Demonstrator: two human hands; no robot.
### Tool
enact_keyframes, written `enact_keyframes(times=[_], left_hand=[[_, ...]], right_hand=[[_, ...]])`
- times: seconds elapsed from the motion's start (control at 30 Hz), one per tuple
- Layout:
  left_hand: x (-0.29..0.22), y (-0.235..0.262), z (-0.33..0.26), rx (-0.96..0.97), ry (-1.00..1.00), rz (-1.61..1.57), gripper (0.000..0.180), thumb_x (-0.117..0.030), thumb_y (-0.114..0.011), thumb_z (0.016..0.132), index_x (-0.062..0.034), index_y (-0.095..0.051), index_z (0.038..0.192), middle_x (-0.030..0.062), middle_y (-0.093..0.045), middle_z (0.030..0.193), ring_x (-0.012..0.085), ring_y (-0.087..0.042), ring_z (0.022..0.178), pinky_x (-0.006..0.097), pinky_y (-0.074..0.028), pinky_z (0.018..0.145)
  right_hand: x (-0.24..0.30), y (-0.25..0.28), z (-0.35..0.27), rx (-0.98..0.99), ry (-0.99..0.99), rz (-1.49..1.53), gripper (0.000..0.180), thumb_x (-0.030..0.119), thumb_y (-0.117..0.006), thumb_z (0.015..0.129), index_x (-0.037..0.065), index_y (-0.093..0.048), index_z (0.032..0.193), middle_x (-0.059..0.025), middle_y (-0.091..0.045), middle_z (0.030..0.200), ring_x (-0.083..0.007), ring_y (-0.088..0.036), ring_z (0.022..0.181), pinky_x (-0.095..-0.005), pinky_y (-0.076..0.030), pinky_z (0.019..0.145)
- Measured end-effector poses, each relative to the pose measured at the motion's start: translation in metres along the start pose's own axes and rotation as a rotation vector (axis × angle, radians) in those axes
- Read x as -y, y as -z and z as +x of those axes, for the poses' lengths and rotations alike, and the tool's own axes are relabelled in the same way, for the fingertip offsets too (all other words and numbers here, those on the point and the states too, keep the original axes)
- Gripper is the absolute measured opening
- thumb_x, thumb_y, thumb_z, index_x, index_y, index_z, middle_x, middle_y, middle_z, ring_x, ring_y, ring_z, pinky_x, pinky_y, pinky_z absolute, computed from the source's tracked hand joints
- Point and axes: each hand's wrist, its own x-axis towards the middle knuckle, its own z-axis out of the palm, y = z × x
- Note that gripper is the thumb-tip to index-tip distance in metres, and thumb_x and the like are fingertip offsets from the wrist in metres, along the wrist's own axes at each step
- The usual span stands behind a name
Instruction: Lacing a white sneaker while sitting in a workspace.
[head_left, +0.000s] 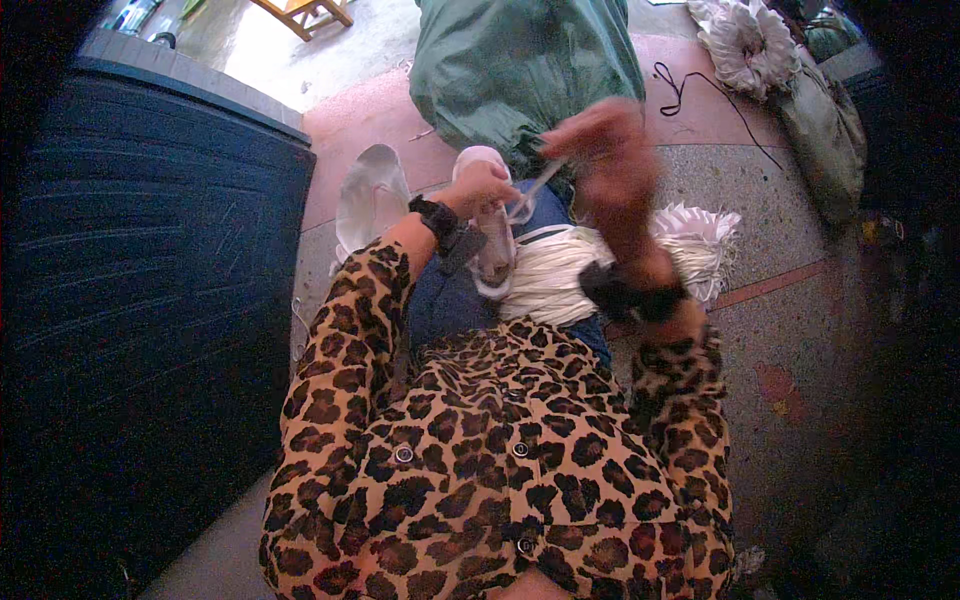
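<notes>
A white shoe (497, 262) lies lengthwise over my lap, its opening facing up. My left hand (482, 188) is closed on its far part. From there a whitish strand that looks like a shoelace (545, 183) slants up to my right hand (608, 165). Motion smears that hand, but its fingers look closed on the strand's end. A thick bundle of cream-white laces (560, 275) lies across my thigh, just right of the shoe. To the left of my left hand is another pale, shiny shoe-shaped piece (372, 195).
A large green sack (525, 70) stands straight ahead. Dark blue panelled furniture (160, 290) borders the left side. White frilled pieces (697, 225) lie at the right, below a black cord (735, 100) on the floor. A grey-green sack (825, 130) sits at the far right.
</notes>
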Motion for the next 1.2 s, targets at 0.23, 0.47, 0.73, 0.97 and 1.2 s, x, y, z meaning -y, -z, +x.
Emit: enact_keyframes(times=[0.23,0.47,0.73,0.97,1.2], left_hand=[[0.016,-0.011,-0.027,-0.348,-0.250,0.546,0.031,-0.019,-0.062,0.086,0.0006,-0.056,0.109,0.0250,-0.066,0.088,0.0408,-0.066,0.078,0.048,-0.051,0.068],[0.049,0.005,-0.069,-0.288,-0.223,0.570,0.038,-0.018,-0.058,0.088,-0.0055,-0.051,0.123,0.0280,-0.065,0.099,0.0466,-0.062,0.093,0.053,-0.048,0.081],[0.067,0.022,-0.060,-0.270,-0.063,0.079,0.045,-0.016,-0.067,0.085,-0.0028,-0.052,0.125,0.0095,-0.066,0.077,0.0152,-0.061,0.063,0.030,-0.047,0.052],[0.040,0.022,-0.078,-0.269,0.085,-0.119,0.047,-0.013,-0.068,0.080,0.0009,-0.056,0.123,0.0079,-0.065,0.072,0.0130,-0.059,0.057,0.027,-0.044,0.047],[0.044,0.026,-0.076,-0.237,0.121,-0.250,0.051,-0.012,-0.068,0.079,0.0000,-0.053,0.127,0.0070,-0.064,0.073,0.0116,-0.054,0.052,0.025,-0.039,0.044]], right_hand=[[0.110,0.098,0.065,-0.085,0.174,0.194,0.018,0.017,-0.048,0.098,0.007,-0.048,0.082,0.0001,-0.043,0.070,-0.0119,-0.038,0.056,-0.0258,-0.037,0.052],[-0.072,0.039,-0.041,0.055,-1.011,0.181,0.012,0.024,-0.060,0.094,0.013,-0.064,0.095,0.0058,-0.050,0.068,-0.0045,-0.041,0.057,-0.0210,-0.034,0.048],[-0.156,-0.064,-0.166,0.448,-0.632,-0.377,0.027,0.024,-0.052,0.088,-0.001,-0.064,0.090,-0.0254,-0.065,0.082,-0.0414,-0.065,0.077,-0.0490,-0.050,0.069],[-0.166,-0.081,-0.160,0.710,-0.604,-0.721,0.016,0.014,-0.053,0.088,-0.001,-0.059,0.089,-0.0251,-0.066,0.088,-0.0430,-0.066,0.082,-0.0530,-0.050,0.069],[-0.167,-0.079,-0.158,0.792,-0.642,-0.678,0.017,0.014,-0.053,0.090,-0.001,-0.058,0.086,-0.0238,-0.065,0.082,-0.0419,-0.066,0.075,-0.0511,-0.050,0.062]])
